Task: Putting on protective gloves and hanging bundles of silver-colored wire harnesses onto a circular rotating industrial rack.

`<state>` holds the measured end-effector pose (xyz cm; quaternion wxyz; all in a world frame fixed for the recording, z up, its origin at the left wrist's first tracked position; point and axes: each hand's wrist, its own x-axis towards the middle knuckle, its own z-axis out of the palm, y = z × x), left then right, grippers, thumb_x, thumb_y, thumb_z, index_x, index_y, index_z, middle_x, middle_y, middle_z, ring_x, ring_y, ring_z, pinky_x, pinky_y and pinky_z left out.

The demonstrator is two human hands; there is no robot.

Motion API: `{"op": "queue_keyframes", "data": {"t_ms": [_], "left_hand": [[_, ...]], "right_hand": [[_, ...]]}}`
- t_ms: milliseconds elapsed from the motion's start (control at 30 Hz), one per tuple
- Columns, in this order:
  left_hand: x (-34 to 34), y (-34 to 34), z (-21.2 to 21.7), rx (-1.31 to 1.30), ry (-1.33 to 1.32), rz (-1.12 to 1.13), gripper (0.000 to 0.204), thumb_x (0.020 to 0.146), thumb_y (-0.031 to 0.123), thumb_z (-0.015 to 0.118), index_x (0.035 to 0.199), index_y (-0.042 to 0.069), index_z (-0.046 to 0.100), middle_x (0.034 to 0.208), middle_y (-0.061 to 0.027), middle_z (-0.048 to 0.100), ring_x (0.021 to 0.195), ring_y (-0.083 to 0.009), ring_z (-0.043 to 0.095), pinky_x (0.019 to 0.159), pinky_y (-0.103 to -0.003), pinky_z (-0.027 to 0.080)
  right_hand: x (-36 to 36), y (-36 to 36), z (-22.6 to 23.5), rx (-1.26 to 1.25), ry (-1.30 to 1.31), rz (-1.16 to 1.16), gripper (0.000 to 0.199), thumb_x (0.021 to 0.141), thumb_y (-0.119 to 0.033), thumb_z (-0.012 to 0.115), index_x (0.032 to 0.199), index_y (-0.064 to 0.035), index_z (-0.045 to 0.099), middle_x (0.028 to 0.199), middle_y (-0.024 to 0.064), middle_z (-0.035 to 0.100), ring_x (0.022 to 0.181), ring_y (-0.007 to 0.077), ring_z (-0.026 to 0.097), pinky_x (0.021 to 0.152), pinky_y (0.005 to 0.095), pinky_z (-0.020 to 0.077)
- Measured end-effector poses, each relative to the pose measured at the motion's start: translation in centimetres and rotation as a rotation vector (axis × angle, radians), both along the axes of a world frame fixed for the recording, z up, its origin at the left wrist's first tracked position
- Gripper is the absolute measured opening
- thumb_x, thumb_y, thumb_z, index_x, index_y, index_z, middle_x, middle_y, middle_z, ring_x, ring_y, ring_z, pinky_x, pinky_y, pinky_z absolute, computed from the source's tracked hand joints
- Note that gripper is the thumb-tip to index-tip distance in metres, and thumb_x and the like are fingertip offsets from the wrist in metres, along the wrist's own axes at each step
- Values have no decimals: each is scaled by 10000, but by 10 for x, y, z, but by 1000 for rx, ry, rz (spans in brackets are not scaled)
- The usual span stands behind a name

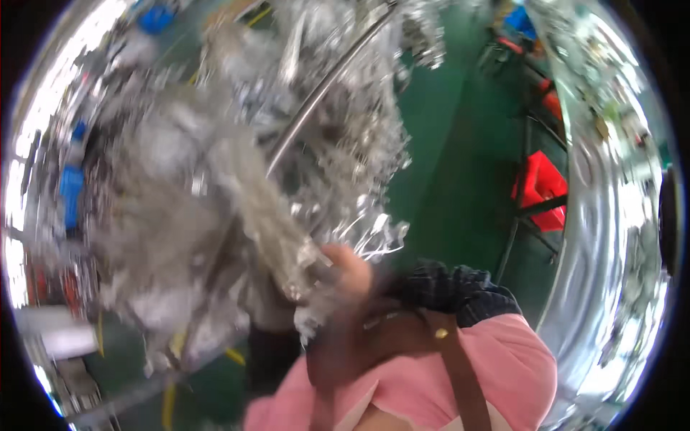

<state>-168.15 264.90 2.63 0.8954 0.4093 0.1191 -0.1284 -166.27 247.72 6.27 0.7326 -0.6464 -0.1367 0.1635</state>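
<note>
- At the far left edge, blue items (pixel 72 194) stand among blurred clutter; what they are cannot be told.
- A great mass of silvery, shredded tinsel-like material (pixel 215 179) fills the left and middle of the view, much of it smeared by motion blur.
- A thin curved metal rod (pixel 323 90) runs diagonally through the mass, from the upper middle down toward its centre.
- Only one hand (pixel 348 276) shows, at the lower middle; blur hides whether it is the person's left or right.
- Its fingers (pixel 343 260) are up against the lower edge of the silvery mass, where shiny strands (pixel 374 237) hang just above them; how far the fingers are open, and whether they grip the strands, cannot be told.
- A dark checked cuff (pixel 460 291) and a pink sleeve (pixel 503 366) follow the hand to the right, with a brown strap (pixel 460 373) across the pink cloth.
- The floor (pixel 453 165) is green and shows to the right of the mass.
- A red crate (pixel 540 188) sits on a dark frame over that floor, well apart from the hand; its contents are not visible.
- A broad shiny curved metal surface (pixel 604 215) closes the right side.
</note>
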Motion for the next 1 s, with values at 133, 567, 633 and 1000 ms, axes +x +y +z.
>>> {"op": "queue_keyframes", "data": {"t_ms": [133, 567, 633, 1000], "left_hand": [[-34, -44, 54, -144, 10, -86, 308, 897, 272, 453, 1039, 15, 545, 906, -64, 572, 800, -134, 558, 668, -248, 461], [-138, -179, 80, 477, -216, -761, 437, 850, 150, 552, 1248, 33, 415, 1061, -81, 576, 981, -202, 568, 868, -322, 458], [-141, -194, 72, 690, -171, -861, 353, 823, 131, 547, 1169, 68, 512, 1076, -72, 586, 957, -186, 578, 829, -298, 464], [-122, -256, -123, 107, -124, -1039, 312, 730, 75, 552, 1027, 133, 627, 940, -86, 583, 882, -239, 551, 836, -356, 420]], "right_hand": [[-39, -38, 16, 322, 364, 316, 452, 861, -247, 487, 1227, 14, 438, 1065, 102, 555, 934, 172, 545, 799, 304, 445], [-93, -202, -85, 236, 239, 360, 504, 873, -259, 518, 1300, -14, 414, 1278, 101, 487, 1181, 249, 462, 962, 352, 385], [-94, -191, -97, 263, 151, 466, 470, 873, -257, 515, 1272, -16, 449, 1221, 107, 523, 1117, 225, 499, 938, 336, 401], [-144, -264, -153, 398, 539, -22, 468, 822, -306, 617, 1112, 48, 520, 964, 118, 604, 874, 216, 604, 791, 341, 503]]}}
